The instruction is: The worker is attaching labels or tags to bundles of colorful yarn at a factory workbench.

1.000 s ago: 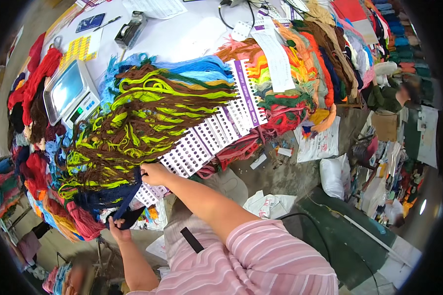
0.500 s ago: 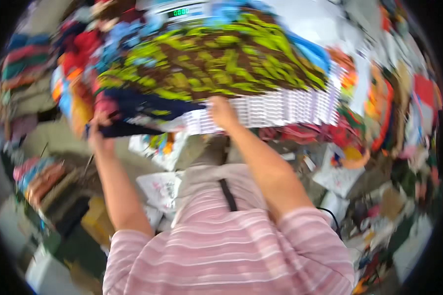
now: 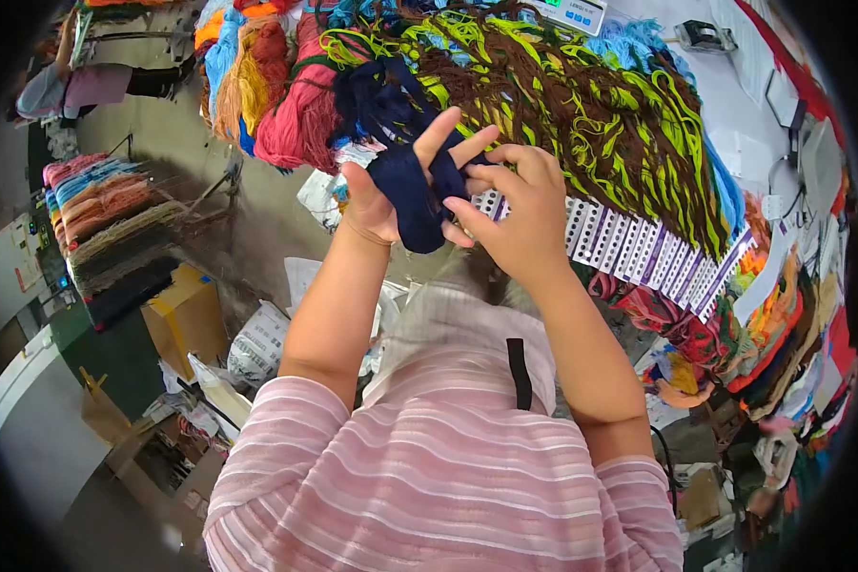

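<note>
A bundle of navy blue yarn (image 3: 419,176) hangs off the table's near edge between my two hands. My left hand (image 3: 386,191) carries it, the fingers spread upward with yarn passing across the palm and between them. From the right, my right hand (image 3: 520,200) closes on the bundle's side with thumb and bent fingers; its exact grip is partly hidden. Right beside my hands spreads a wide layer of brown and lime-green yarn (image 3: 591,114). Under its near edge show white and purple strips with dark holes (image 3: 629,243).
Pink yarn (image 3: 300,105) and other coloured bundles lie left of the navy yarn. A digital scale (image 3: 577,13) stands behind. At left are a rack of folded yarn (image 3: 114,214), a cardboard box (image 3: 186,319) and another person (image 3: 100,86) far off.
My view has turned. My left hand has come in from the pile's left end, and my right hand has left the white strips; both now meet at the navy yarn.
</note>
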Available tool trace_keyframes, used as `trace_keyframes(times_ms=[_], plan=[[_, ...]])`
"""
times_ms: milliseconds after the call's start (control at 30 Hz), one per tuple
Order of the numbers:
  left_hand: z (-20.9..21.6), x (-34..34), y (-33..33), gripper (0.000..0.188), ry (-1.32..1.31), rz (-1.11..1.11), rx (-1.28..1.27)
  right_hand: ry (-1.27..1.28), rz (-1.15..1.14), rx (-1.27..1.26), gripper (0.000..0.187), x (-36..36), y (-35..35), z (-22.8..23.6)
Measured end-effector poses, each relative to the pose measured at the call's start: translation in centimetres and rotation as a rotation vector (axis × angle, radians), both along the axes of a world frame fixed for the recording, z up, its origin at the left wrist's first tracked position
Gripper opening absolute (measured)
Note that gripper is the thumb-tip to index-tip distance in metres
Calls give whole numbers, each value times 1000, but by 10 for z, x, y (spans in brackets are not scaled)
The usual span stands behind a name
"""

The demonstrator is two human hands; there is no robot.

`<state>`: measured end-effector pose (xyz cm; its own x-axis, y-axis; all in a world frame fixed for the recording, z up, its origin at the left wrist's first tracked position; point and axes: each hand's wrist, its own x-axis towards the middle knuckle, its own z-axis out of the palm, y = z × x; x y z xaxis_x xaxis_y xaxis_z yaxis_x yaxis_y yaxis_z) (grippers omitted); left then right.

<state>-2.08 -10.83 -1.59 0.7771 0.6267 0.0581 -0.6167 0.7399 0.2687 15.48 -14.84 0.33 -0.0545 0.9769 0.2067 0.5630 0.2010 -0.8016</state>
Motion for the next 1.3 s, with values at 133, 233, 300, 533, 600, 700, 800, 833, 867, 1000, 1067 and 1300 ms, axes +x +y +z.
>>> trace_keyframes(times_ms=[133, 233, 300, 533, 600, 700, 800, 833, 867, 1000, 1067, 1300], plan=[[0, 5, 2, 111, 70, -71, 25, 223, -66, -124, 14, -8, 1, -21], [-18, 2, -1, 105, -29, -134, -48, 697, -167, -730, 15, 12, -6, -24], [-29, 1, -5, 96, -123, -186, -77, 1035, -132, -679, 14, 33, -11, -21], [-41, -180, -5, 21, 223, 290, -253, 1534, -738, -333, 17, 331, -141, 18], [-24, -243, 1, 23, 363, 556, -292, 1456, -853, -88, 19, 440, -221, 56], [-11, -307, 1, 23, 234, 931, -270, 1032, -1055, 179, 23, 498, -291, 99], [-6, -261, 11, 29, 253, 836, -227, 603, -1349, 135, 20, 420, -224, 100], [-19, -234, 14, 29, 281, 748, -271, 572, -1335, 64, 25, 397, -208, 83], [-36, -202, 15, 30, 406, 737, -344, 553, -1261, -48, 21, 360, -180, 61], [-102, -69, -2, 16, 813, 497, -449, 449, -1105, -651, 33, 233, -98, -70], [-129, 5, -16, 25, 956, 225, -308, -481, -411, -172, 30, 211, -106, -160], [-188, 116, -63, 34, 1536, -166, 131, 16, -461, -611, 22, 88, -68, -219]])
